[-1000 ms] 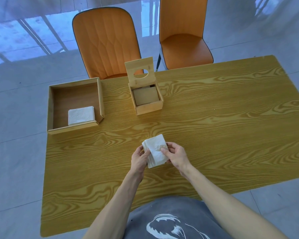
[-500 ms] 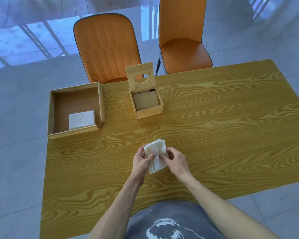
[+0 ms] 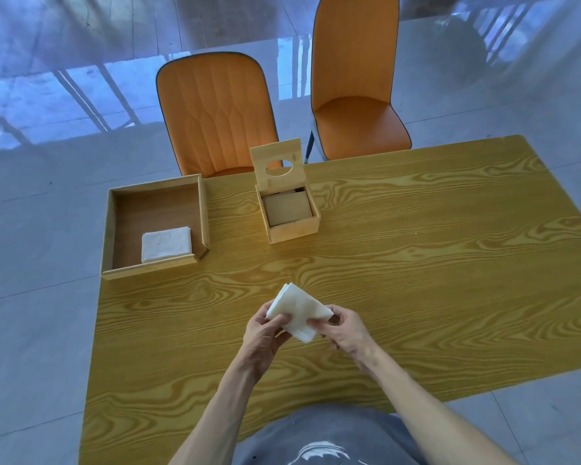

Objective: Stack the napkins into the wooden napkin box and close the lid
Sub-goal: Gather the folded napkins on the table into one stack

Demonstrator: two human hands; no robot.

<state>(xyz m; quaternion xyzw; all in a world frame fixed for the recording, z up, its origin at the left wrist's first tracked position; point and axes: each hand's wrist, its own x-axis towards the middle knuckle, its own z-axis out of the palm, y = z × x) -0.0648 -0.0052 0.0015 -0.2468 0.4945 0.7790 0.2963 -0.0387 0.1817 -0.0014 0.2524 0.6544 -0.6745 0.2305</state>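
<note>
A small stack of white napkins point(image 3: 297, 311) is held above the table near its front, turned corner-up like a diamond. My left hand point(image 3: 264, 333) pinches its left corner and my right hand point(image 3: 344, 328) grips its right side. The wooden napkin box point(image 3: 291, 218) stands farther back at the table's middle, its lid point(image 3: 279, 166) with a round hole raised upright, a brown inner plate showing inside. To the left a shallow wooden tray point(image 3: 155, 270) holds another white napkin stack point(image 3: 165, 244) in its near right corner.
The yellow wood-grain table point(image 3: 416, 263) spreads wide to the right of the box. Two orange chairs point(image 3: 215, 112) point(image 3: 356, 95) stand behind its far edge. Grey tiled floor surrounds the table.
Both hands have turned the napkin stack from roughly square-on to a corner-up diamond and spread slightly apart. The camera view has tilted, so the box and tray sit lower in frame.
</note>
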